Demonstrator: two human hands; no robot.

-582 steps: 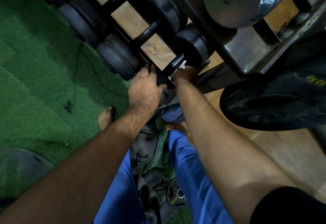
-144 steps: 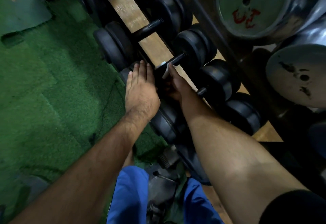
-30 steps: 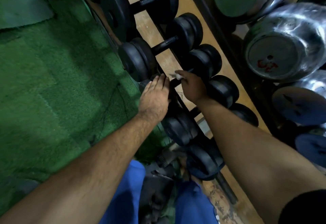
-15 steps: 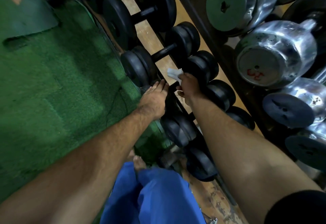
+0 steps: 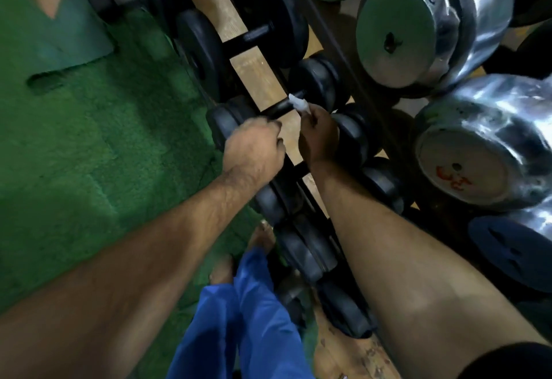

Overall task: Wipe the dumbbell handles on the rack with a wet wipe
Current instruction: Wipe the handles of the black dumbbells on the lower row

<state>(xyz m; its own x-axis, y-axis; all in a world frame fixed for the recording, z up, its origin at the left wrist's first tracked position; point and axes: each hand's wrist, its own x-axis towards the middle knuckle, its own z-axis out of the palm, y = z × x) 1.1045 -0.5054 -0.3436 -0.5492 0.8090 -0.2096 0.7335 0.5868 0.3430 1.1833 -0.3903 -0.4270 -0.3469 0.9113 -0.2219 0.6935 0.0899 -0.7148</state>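
Observation:
A row of black dumbbells lies across the low rack, over a wooden floor strip. My right hand pinches a white wet wipe against the right end of one dumbbell's black handle. My left hand is curled with its knuckles up, just below the left end of that handle, by the dumbbell's left weight. Whether the left fingers hold anything is hidden under the hand.
Green turf covers the floor on the left. Large chrome dumbbells fill the upper shelf on the right. A bigger black dumbbell lies further up the row. My blue trouser leg and bare foot are below.
Both hands have moved up the row to another dumbbell. The wipe now touches its handle, and my left hand has gone from flat fingers on a weight to curled.

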